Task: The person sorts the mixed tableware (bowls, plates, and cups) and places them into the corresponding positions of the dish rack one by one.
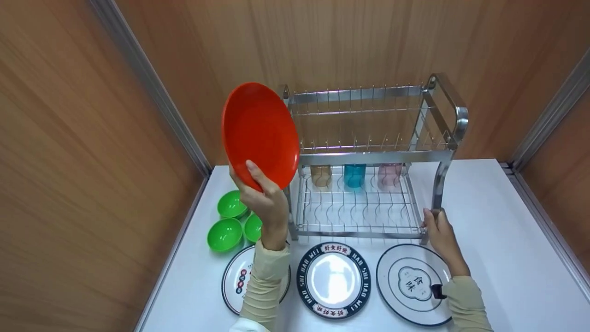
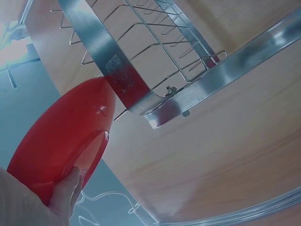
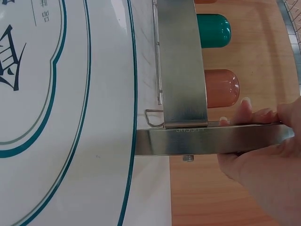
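A red plate (image 1: 260,133) is tilted up on its edge, gripped at its lower rim by my left hand (image 1: 265,198). It is raised at the left end of the two-tier metal dish rack (image 1: 373,158). In the left wrist view the plate's underside (image 2: 70,132) shows, with the thumb on it and its edge overlapping the rack's corner. My right hand (image 1: 441,235) holds the rack's front right leg (image 3: 207,139), fingers on one side and thumb on the other.
Tan, blue and pink cups (image 1: 354,176) stand on the rack's lower tier. Green bowls (image 1: 225,234) sit at the left. Along the front lie a white plate (image 1: 233,281), partly behind my left forearm, a dark-rimmed plate (image 1: 333,280) and another white plate (image 1: 405,304). Wooden walls (image 1: 350,41) enclose the table.
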Demonstrator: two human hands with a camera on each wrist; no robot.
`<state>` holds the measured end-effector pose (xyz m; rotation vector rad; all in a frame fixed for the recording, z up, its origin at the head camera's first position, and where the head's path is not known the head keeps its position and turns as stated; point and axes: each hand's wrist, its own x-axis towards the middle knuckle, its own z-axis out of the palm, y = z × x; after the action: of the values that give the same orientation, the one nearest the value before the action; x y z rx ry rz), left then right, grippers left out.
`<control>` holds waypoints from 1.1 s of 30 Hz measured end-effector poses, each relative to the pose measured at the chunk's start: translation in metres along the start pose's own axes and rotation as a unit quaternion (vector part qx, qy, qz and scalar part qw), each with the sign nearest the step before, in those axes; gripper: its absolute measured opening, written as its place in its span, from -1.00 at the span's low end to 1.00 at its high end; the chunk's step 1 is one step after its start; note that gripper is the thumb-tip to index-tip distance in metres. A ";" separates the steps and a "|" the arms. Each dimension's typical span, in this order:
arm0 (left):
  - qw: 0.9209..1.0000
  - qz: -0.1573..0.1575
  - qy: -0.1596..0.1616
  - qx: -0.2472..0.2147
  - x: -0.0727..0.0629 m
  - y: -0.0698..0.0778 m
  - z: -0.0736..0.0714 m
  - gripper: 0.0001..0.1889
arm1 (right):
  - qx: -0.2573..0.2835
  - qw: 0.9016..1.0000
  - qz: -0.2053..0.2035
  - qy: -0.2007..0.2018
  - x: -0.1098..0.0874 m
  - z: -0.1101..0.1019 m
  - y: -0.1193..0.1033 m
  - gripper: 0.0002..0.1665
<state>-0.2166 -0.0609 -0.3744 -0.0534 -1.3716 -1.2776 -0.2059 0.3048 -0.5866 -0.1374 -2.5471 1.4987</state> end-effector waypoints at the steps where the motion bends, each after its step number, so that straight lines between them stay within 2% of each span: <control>1: 1.000 0.000 -0.004 0.004 0.002 0.000 0.002 -0.58 | -0.001 1.000 0.001 0.000 0.000 0.000 0.000 -0.48; 10: 0.998 0.041 -0.043 0.036 0.023 -0.005 0.025 -0.54 | 0.003 1.000 0.000 0.003 0.000 -0.001 0.000 -0.50; 16: 0.993 0.064 -0.089 0.053 0.037 -0.013 0.044 -0.48 | 0.000 1.000 0.000 0.004 0.001 -0.001 -0.001 -0.52; 20: 0.988 0.062 -0.119 0.076 0.042 -0.020 0.056 -0.46 | -0.005 1.000 0.003 -0.002 0.001 -0.001 -0.001 -0.54; 27: 0.980 0.067 -0.168 0.080 0.042 -0.035 0.073 -0.41 | 0.003 1.000 -0.006 0.000 0.000 -0.001 0.001 -0.55; 33: 0.979 0.040 -0.180 0.091 0.043 -0.047 0.079 -0.42 | 0.001 1.000 0.000 -0.002 -0.001 0.000 0.000 -0.51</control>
<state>-0.3142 -0.0529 -0.3485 -0.2212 -1.7739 -1.1055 -0.2050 0.3044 -0.5867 -0.1350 -2.5477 1.5033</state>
